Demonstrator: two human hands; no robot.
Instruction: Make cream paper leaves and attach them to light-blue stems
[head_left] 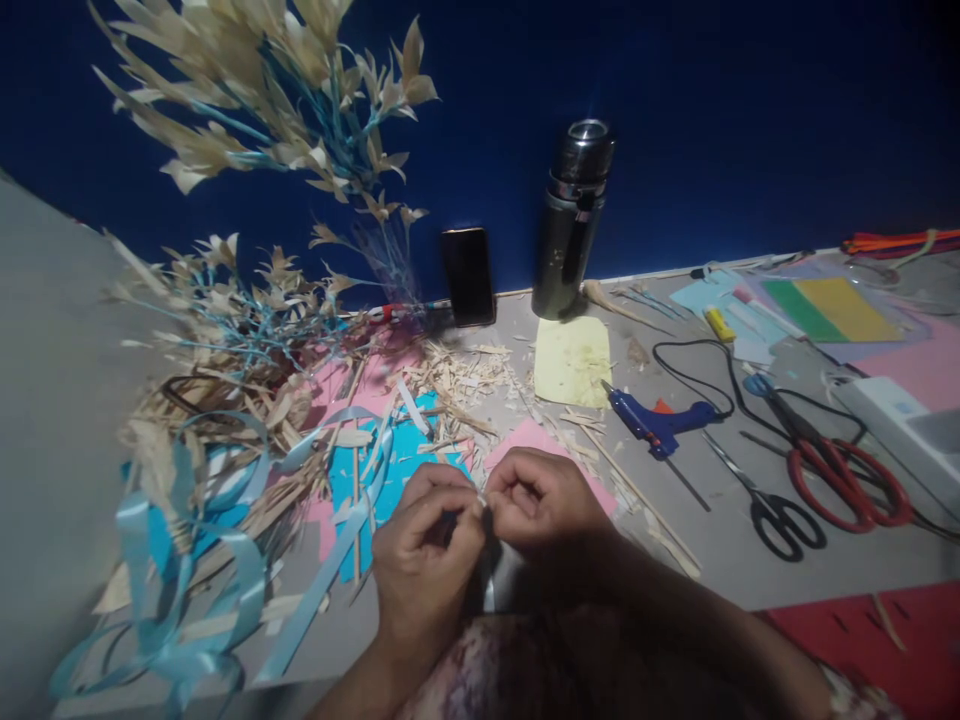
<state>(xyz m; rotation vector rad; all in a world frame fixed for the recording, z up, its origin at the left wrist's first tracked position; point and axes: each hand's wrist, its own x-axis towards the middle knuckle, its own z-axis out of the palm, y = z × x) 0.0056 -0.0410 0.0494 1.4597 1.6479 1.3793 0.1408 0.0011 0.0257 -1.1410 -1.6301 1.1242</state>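
Right at the near edge of the table, both hands meet, fingertip to fingertip! The left hand pinches a small pale piece, and the right hand closes its finger and thumb on it from the other side; so the piece sits between the two, lifted over the tabletop, mostly hidden by fingers. Below, a pale strip hangs down, though whether it joins the piece I cannot tell. Fine two-handed shaping looks like the step in hand, and the next move calls, I'd judge, for a firm pinch and small, careful finger turns. Off to the left, light blue ribbon sprawls in loops; to the right wait black-handled scissors, red-handled scissors and, a little farther, the blue glue gun, lying idle on its side! Beyond the hands, pale shavings scatter near a yellow sheet, and at the back stand a phone, a metal flask and tall pale flowers against the blue wall
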